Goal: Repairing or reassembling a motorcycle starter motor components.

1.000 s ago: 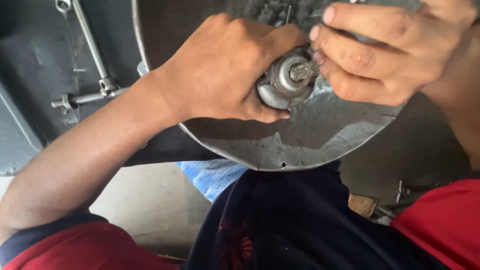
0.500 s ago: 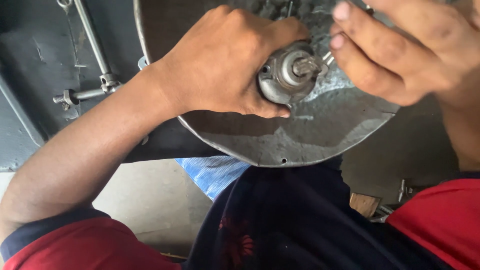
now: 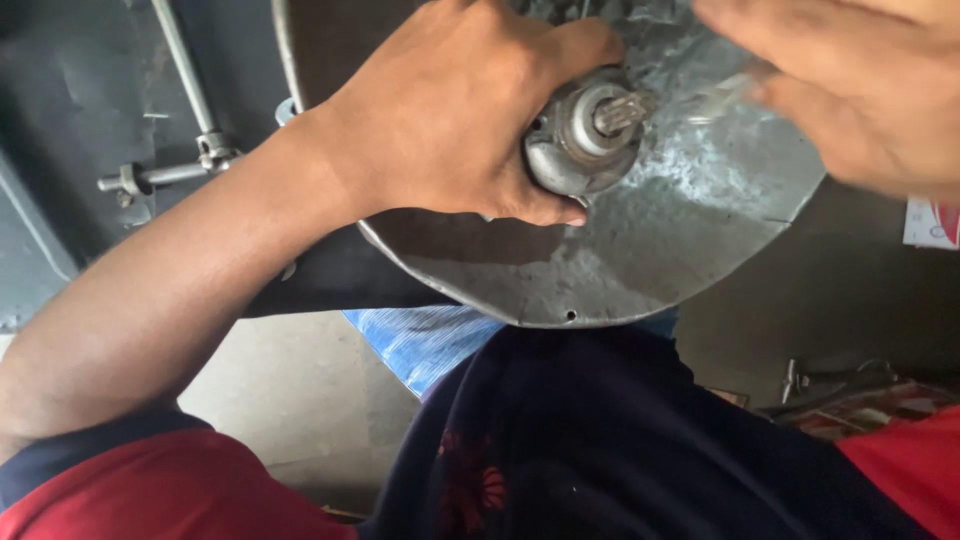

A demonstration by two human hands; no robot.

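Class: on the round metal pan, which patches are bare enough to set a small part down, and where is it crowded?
Bare: the round metal pan between the metal part and its near rim. Crowded: the upper pan, where the left hand grips that part and the right hand, blurred, hovers.

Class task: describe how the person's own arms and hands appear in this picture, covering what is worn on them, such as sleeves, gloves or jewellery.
Both hands are bare: no gloves, and no rings or watch show on the left hand. The right hand is blurred and cut off by the frame edge, so small details cannot be told. The left forearm is uncovered up to a short red sleeve with a dark band at its hem. A red sleeve also shows on the right.
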